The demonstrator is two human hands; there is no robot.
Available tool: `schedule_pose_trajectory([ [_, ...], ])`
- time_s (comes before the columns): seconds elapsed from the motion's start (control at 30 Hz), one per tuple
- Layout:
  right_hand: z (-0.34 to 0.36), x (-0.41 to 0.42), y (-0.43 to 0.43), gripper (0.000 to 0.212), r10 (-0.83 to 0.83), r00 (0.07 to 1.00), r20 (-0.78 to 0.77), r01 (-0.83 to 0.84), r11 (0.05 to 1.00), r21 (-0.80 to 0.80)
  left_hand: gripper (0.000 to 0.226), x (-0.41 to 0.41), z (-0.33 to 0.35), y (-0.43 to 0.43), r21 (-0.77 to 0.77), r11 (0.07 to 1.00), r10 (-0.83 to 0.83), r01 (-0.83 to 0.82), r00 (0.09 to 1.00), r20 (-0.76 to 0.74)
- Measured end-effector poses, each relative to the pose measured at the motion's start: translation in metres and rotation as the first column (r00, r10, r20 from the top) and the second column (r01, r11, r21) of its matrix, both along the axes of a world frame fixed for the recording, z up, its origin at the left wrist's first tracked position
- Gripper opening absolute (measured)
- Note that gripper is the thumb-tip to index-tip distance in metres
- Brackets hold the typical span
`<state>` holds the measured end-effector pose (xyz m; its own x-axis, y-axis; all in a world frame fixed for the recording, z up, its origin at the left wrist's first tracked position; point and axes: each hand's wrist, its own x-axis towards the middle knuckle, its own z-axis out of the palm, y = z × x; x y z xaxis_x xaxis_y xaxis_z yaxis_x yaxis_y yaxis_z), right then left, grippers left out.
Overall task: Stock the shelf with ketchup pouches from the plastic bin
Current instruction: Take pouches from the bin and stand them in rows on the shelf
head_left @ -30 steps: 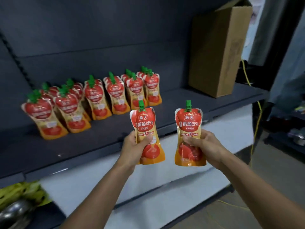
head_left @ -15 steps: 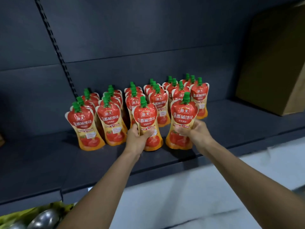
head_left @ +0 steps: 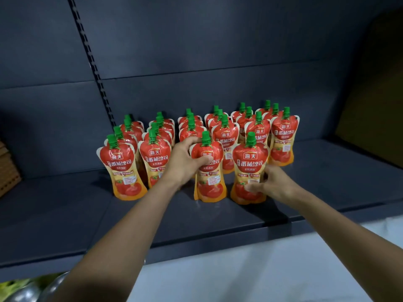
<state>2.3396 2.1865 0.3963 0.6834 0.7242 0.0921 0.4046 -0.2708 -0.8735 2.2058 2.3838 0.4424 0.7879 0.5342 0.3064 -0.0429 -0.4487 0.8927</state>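
Head view: left hand (head_left: 185,162) grips a red-and-orange green-capped ketchup pouch (head_left: 209,171) upright on the dark grey metal shelf (head_left: 218,216). Right hand (head_left: 270,182) pinches a second matching pouch (head_left: 248,168) just beside, front of the stocked rows (head_left: 224,131).

Left hand (head_left: 185,163) and right hand (head_left: 272,184) curl, gripping.

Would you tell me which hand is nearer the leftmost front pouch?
Left. The left hand grips the third pouch, two places right of the leftmost front pouch; the right hand grips the fourth pouch, farther right.
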Motion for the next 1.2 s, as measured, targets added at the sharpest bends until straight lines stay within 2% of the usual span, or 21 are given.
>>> schedule_pose_trajectory([
  [0.07,0.002,0.003,0.0,0.039,0.011,1.0,0.016,-0.011,1.0,-0.026,0.049,0.004,0.017,0.005,0.171,0.985,0.012,0.008,0.993,-0.118],
  [0.17,0.005,0.005,0.007,0.035,0.033,0.998,0.051,-0.032,0.999,-0.014,0.045,0.011,0.031,0.009,0.405,0.914,0.129,-0.021,0.962,-0.24],
  [0.23,0.005,0.007,0.015,0.035,0.042,0.996,0.085,-0.041,0.999,-0.012,0.039,0.014,0.035,0.013,0.519,0.854,0.214,-0.046,0.939,-0.269],
  [0.33,0.005,0.011,0.029,0.043,0.038,0.993,0.107,-0.036,0.999,-0.024,0.037,0.016,0.039,0.018,0.609,0.79,0.287,-0.066,0.918,-0.273],
  [0.43,0.005,0.014,0.041,0.05,0.018,0.994,0.109,-0.016,1.0,-0.019,0.04,0.017,0.044,0.023,0.641,0.765,0.314,-0.06,0.904,-0.29],
  [0.57,0.005,0.019,0.053,0.053,-0.027,0.993,0.111,0.027,1.0,0.005,0.057,0.019,0.051,0.026,0.659,0.751,0.332,-0.039,0.885,-0.326],
  [0.97,0.0,0.026,0.062,0.053,-0.042,0.992,0.117,0.043,0.999,-0.004,0.059,0.021,0.054,0.03,0.622,0.783,0.317,-0.023,0.874,-0.367],
  [1.1,-0.003,0.022,0.062,0.057,-0.058,0.997,0.054,0.061,0.997,-0.048,0.065,0.021,0.05,0.033,0.614,0.789,0.296,-0.001,0.877,-0.379],
  [1.2,-0.004,0.015,0.057,0.06,-0.089,0.996,-0.007,0.088,0.994,-0.063,0.076,0.017,0.048,0.032,0.662,0.749,0.31,0.018,0.873,-0.375],
])
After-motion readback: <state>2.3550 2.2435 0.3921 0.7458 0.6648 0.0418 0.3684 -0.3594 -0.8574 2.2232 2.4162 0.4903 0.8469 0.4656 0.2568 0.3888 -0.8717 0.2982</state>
